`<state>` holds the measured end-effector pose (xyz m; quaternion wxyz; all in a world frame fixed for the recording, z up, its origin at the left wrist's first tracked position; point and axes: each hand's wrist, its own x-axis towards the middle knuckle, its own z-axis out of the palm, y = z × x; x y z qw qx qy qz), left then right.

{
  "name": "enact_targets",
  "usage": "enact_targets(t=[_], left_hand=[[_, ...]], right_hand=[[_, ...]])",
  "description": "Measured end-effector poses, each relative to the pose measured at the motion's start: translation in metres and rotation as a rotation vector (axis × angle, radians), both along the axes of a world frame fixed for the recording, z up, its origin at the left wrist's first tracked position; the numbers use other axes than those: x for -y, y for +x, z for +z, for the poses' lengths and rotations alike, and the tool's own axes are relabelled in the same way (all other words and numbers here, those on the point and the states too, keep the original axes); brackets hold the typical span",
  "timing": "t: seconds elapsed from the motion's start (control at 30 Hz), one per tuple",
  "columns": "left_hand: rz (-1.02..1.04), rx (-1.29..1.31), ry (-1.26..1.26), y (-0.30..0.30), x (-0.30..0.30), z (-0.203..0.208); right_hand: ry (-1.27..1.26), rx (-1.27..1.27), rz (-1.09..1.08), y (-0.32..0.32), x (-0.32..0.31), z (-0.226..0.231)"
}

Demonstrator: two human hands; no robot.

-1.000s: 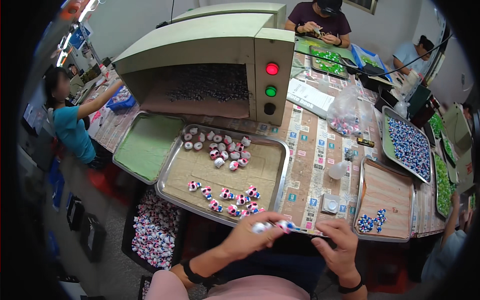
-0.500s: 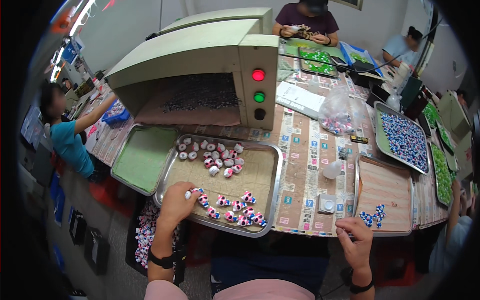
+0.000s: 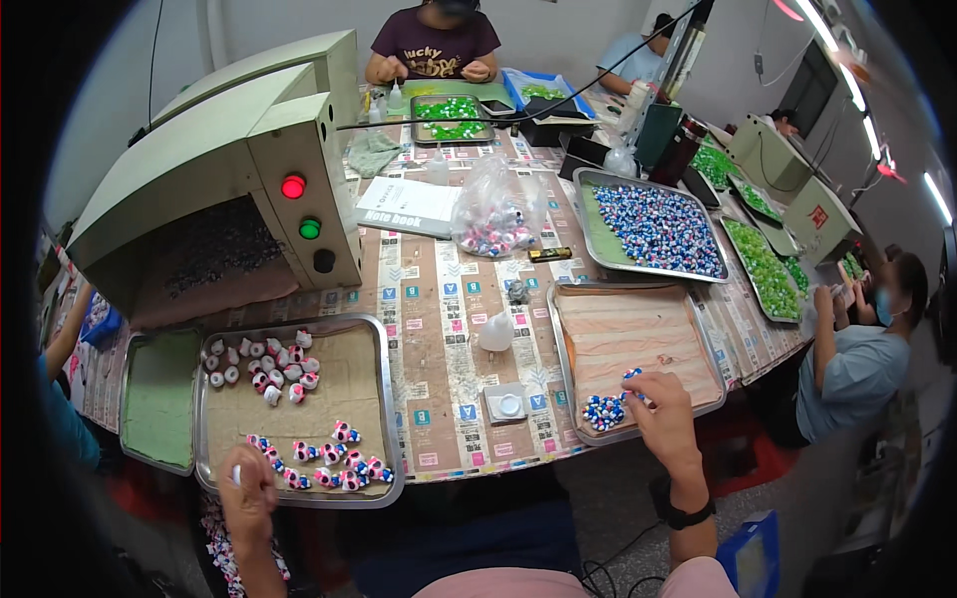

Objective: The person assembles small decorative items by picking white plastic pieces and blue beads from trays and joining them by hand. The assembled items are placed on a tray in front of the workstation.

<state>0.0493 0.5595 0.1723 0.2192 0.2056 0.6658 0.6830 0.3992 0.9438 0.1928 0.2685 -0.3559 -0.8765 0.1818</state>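
My left hand (image 3: 249, 488) is closed over the front left of a metal tray (image 3: 394, 419), with a small white piece (image 3: 236, 475) showing between the fingers. Close by in that tray lie several pink, white and blue animal-like figurines (image 3: 349, 478). Plainer white and pink heads (image 3: 261, 369) are grouped toward its back. My right hand (image 3: 666, 419) pinches a small blue, red and white piece (image 3: 634, 375) over a cloth-lined tray (image 3: 688, 339). A little heap of the same small pieces (image 3: 602, 412) lies beside its fingertips.
A white squeeze bottle (image 3: 495, 332) and a small white dish (image 3: 509, 405) stand between the trays. Behind them are a bag of parts (image 3: 495, 229), a notebook (image 3: 409, 204) and a tray of blue pieces (image 3: 658, 224). A machine with lights (image 3: 229, 199) stands left. Co-workers sit around.
The view has swung to the right. My right hand has moved onto the small pieces in the right tray and pinches one. My left hand has drawn back toward the tray's near edge.
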Motion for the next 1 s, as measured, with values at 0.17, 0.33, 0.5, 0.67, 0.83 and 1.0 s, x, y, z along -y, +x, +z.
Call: enact_targets(t=[0.17,0.33,0.5,0.67,0.83,1.0], left_hand=[[-0.308,0.775,0.338,0.063,-0.06,0.012],[-0.574,0.897,0.243,0.109,-0.09,0.013],[-0.602,1.094,0.267,0.125,-0.101,-0.005],[-0.558,1.181,0.295,0.128,-0.103,-0.015],[-0.536,1.208,0.368,0.125,-0.097,-0.018],[-0.53,1.172,0.375,0.117,-0.092,-0.02]], right_hand=[[-0.021,0.141,0.124,-0.017,0.004,-0.007],[-0.055,0.277,0.103,-0.034,-0.002,-0.012],[-0.096,0.3,0.16,-0.037,-0.013,-0.011],[0.047,0.229,0.097,-0.042,-0.019,-0.022],[0.049,0.065,0.088,-0.041,-0.022,-0.033],[-0.286,-0.162,0.059,-0.048,0.004,-0.013]])
